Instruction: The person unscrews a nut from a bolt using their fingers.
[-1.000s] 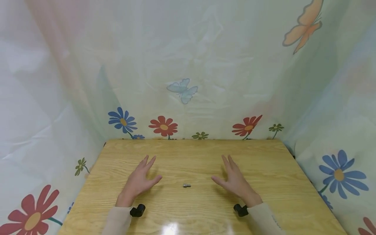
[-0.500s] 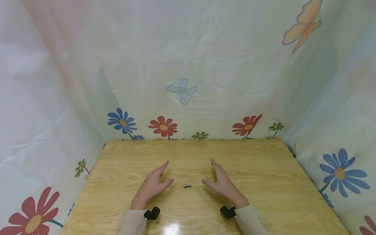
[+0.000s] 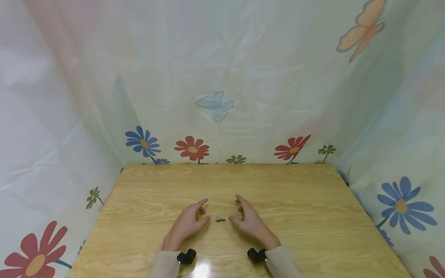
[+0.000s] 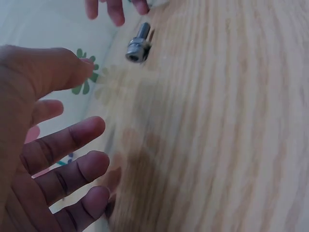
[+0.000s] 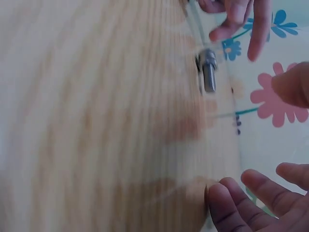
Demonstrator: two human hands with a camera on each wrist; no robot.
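Observation:
A small silver socket-head bolt [image 3: 220,219] lies on its side on the wooden table [image 3: 222,181], its round head toward the left and its shank toward the right. A nut or ring appears to sit on it by the head in the left wrist view, where the bolt [image 4: 139,43] shows its hex recess. My left hand [image 3: 189,221] hovers left of the bolt, thumb and fingers apart and loosely bent. On the other side, my right hand [image 3: 250,221] has its thumb tip close to the shank end. Neither hand touches the bolt.
A pale cloth backdrop [image 3: 222,69] with flowers and butterflies rises behind the table and along both sides. Black wrist cameras sit at each wrist, the left camera [image 3: 187,256] and the right camera [image 3: 256,255]. Light glares off the front of the tabletop.
Both hands have moved inward from wide apart and now flank the bolt closely. Their fingers have bent from spread to looser curves. The bolt has stayed in place.

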